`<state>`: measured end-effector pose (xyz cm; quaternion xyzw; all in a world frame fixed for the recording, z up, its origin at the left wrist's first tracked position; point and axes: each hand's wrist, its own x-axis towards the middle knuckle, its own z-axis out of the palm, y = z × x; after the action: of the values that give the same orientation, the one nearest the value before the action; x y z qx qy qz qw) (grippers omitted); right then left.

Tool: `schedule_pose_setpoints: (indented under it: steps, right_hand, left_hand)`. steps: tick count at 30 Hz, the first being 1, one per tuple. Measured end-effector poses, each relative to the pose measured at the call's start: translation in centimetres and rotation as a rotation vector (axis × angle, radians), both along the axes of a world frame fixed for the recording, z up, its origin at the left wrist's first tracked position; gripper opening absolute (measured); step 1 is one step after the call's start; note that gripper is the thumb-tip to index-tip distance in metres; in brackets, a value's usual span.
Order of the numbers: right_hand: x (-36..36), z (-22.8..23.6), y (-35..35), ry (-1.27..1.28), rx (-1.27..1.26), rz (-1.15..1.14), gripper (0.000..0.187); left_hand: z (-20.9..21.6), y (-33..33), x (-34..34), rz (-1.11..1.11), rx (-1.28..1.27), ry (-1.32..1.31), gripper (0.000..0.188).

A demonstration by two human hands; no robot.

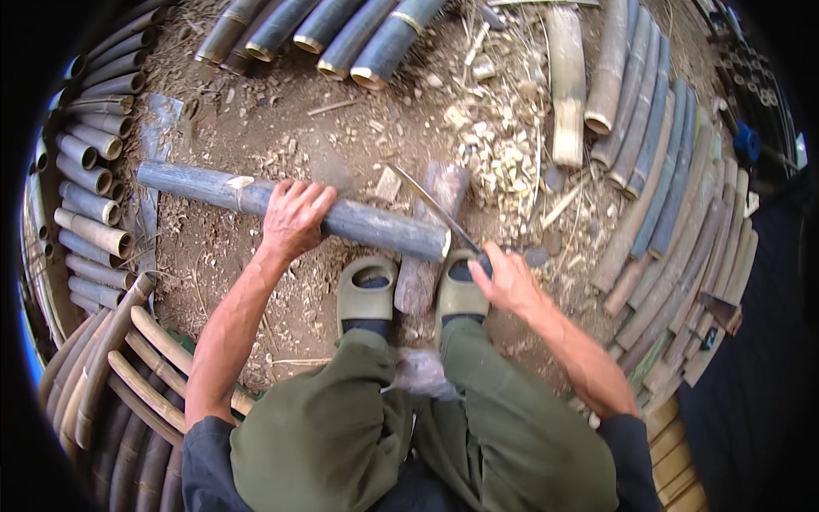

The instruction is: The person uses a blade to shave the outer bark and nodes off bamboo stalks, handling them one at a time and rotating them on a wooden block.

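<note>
A dark bamboo pole section point(367, 224) lies slantwise in front of my feet, its right end resting over a short wooden log point(416, 282). My left hand point(296, 217) is wrapped over the pole near its middle. In my right hand point(509, 280) is the dark handle of a long-bladed knife point(437, 207), whose blade points up and to the left. The blade runs close by the pole's pale cut end; whether they touch I cannot tell. A pale scar marks the pole's node left of my hand.
Cut bamboo sections are stacked at the left point(92, 179), far side point(358, 34) and right point(674, 213). Pale wood chips point(503, 158) cover the dirt beyond the log. My feet in green slip-on shoes point(367, 294) stand on either side of the log. Curved bamboo pieces point(111, 375) lie lower left.
</note>
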<state>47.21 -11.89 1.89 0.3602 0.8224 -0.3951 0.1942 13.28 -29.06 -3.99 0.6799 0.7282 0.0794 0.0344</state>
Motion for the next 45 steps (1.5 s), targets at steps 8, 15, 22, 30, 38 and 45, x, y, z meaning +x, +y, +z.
schedule_pose_setpoints:
  steps: [8,15,22,30,38,45]
  right_hand:
    - [-0.4,-0.1,-1.1,0.390,0.323,0.093,0.028]
    - [-2.5,2.9,-1.3,0.627,0.164,-0.112,0.027]
    - [-0.5,0.9,-0.3,0.046,-0.006,-0.036,0.029]
    - [-0.5,0.2,0.4,-0.095,-0.027,-0.010,0.029]
    - [-1.7,4.2,-0.7,0.530,0.149,-0.136,0.025]
    - [0.5,0.4,-0.6,0.017,0.149,0.035,0.028]
  left_hand:
    - [-0.6,-1.0,1.2,0.045,0.140,0.065,0.035]
    - [-1.3,-2.1,1.9,0.098,0.230,0.106,0.031]
    - [-2.7,-2.8,2.8,0.186,0.293,0.158,0.034]
    - [-2.5,-3.0,3.8,0.289,0.165,0.105,0.049]
    - [0.8,-1.7,2.5,0.182,-0.108,0.008,0.050]
    - [0.6,-1.5,2.4,0.175,-0.095,-0.022,0.044]
